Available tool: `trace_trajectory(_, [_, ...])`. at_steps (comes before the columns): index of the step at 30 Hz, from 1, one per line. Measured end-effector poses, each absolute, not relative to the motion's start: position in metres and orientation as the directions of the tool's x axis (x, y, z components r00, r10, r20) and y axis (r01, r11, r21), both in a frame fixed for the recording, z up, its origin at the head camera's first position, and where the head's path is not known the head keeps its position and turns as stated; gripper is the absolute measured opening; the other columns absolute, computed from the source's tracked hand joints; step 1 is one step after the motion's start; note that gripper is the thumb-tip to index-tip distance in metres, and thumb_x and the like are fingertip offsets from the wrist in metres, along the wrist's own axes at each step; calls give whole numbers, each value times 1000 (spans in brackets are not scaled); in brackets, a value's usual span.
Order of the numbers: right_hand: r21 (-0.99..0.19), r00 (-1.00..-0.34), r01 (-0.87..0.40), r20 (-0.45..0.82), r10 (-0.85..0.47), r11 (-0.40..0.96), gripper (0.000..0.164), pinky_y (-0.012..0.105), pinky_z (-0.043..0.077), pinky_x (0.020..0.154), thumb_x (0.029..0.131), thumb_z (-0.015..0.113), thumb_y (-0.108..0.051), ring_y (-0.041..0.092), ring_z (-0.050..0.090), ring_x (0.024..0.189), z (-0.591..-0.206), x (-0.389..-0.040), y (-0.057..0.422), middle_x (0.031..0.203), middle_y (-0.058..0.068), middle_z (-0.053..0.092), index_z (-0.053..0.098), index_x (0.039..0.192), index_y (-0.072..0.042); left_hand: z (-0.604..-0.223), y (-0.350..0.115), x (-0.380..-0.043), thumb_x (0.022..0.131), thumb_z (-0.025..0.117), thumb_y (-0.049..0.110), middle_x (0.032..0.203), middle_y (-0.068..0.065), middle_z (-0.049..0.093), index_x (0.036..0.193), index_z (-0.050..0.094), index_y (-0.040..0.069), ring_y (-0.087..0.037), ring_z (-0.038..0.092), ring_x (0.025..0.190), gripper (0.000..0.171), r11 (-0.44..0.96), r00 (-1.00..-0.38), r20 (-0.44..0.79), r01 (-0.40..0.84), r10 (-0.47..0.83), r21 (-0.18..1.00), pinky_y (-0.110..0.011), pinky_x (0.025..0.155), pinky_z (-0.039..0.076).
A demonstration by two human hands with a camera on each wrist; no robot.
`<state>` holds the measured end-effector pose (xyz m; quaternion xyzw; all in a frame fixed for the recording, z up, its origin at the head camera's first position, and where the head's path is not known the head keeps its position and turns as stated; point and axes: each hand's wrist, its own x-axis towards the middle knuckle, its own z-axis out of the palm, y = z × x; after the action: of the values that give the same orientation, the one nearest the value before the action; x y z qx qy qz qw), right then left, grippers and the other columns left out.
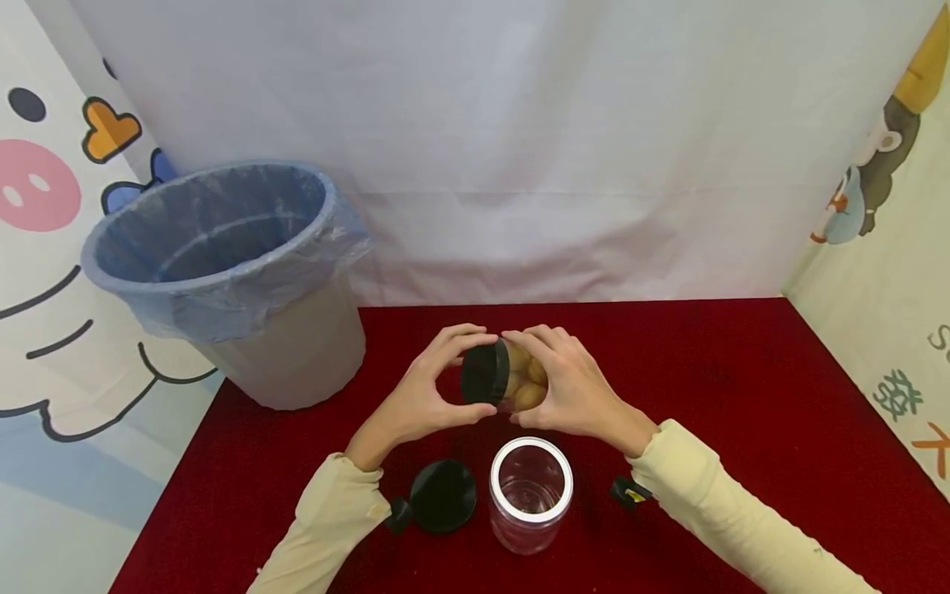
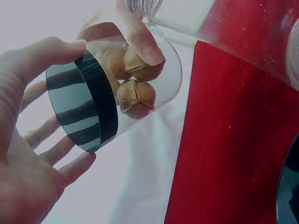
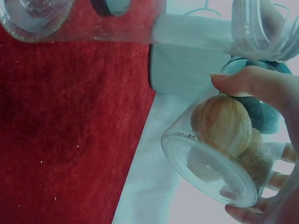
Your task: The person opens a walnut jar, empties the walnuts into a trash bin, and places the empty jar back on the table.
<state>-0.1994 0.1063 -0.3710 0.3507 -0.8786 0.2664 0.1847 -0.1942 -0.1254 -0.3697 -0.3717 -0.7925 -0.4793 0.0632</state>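
Walnut jar [image 1: 507,375], held on its side in mid-air between 2 hands, raised over the red cloth [image 1: 705,396] and beyond the uncapped jar [image 1: 523,538]. The black lid [image 1: 481,375] sits on the walnut jar's mouth and faces the person's left; through the clear wall at least 3 walnuts [image 2: 136,99] show, the exact count being hidden by fingers and by the nuts themselves. The left hand [image 1: 419,392] grips the black lid, thumb on 1 side of its edge and fingers curled around the other, with the palm off the flat top. The right hand [image 1: 575,386] grips the clear body, thumb and fingers wrapped around the wall so that the round base is left uncovered. This division, 1 hand to each part, probably serves to steady the body while the lid is worked, and the sideways hold likely gives both hands a full grasp. Nearer the person, the uncapped jar stands upright with its pale rim upward, a stable position within easy reach. The loose lid [image 1: 443,497] lies flat just beside it, on the person's left, perhaps set there to be at hand; which face is uppermost cannot be told. At the far left stands the bin [image 1: 312,363], its blue liner [image 1: 245,305] folded outward over the rim, presumably to keep the liner in place
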Motion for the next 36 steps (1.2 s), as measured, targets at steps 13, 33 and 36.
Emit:
trace_trajectory(13, [-338,-662,-738,527,-533,584,92,35,41,75,46,87,-35,16,48,89,-371,-199,104,111,0,56,55,129,-13,-356,-124,-187,66,85,12,124,-10,49,128,56,8,-26,51,108,69,221,-717,498,654,488,724,-42,74,53])
trace_trajectory(33, [-179,-591,-751,611,-527,635,91,41,40,80,45,84,-31,26,50,96,-371,-199,102,111,9,55,55,129,-10,-372,-117,-190,84,64,48,111,-2,55,128,48,23,-18,55,94,53,433,-935,223,327,275,840,-34,74,51])
trace_trajectory(36, [-216,-618,-740,593,-516,637,93,40,40,81,44,86,-31,25,49,94,-371,-199,104,110,8,55,55,129,-10,-371,-121,-189,85,67,42,120,1,52,133,45,24,-16,53,105,56,391,-908,270,386,319,836,-35,79,51])
